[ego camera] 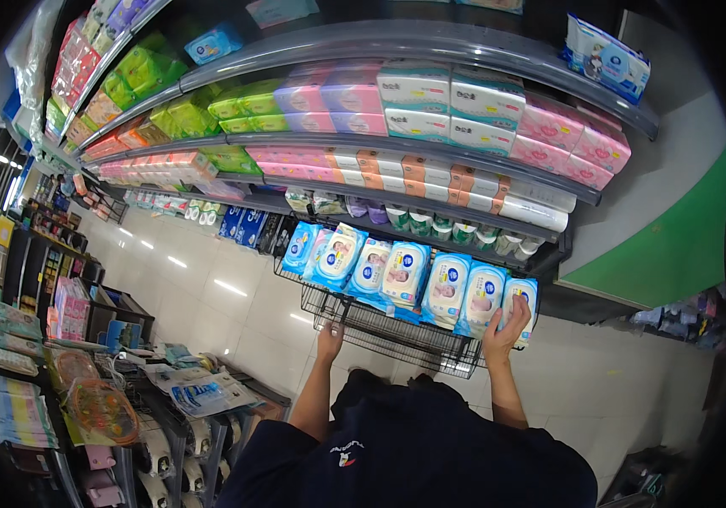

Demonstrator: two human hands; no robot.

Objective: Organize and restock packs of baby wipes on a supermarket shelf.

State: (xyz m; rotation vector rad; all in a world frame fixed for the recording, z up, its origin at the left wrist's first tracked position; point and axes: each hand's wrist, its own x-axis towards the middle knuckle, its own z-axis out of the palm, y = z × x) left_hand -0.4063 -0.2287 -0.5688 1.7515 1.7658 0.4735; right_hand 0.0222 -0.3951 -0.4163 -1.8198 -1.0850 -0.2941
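A row of several blue-and-white wet wipe packs (406, 274) leans on a black wire rack (394, 340) before me. My right hand (507, 329) touches the rightmost wet wipe pack (526, 293), its fingers laid over the front and the thumb towards the neighbouring pack (485, 293). Whether it grips the pack is unclear. At the rack's lower front edge, left of centre, my left hand (330, 341) has its fingers curled at the wire. Part of that grip is hidden.
Behind the rack, shelves hold tissue packs (417, 89), paper rolls (534, 209) and green-and-white packages (442, 223). A display of household goods (210, 390) stands at lower left. Tiled floor (210, 273) runs along the aisle; a grey-and-green panel (655, 241) bounds the right.
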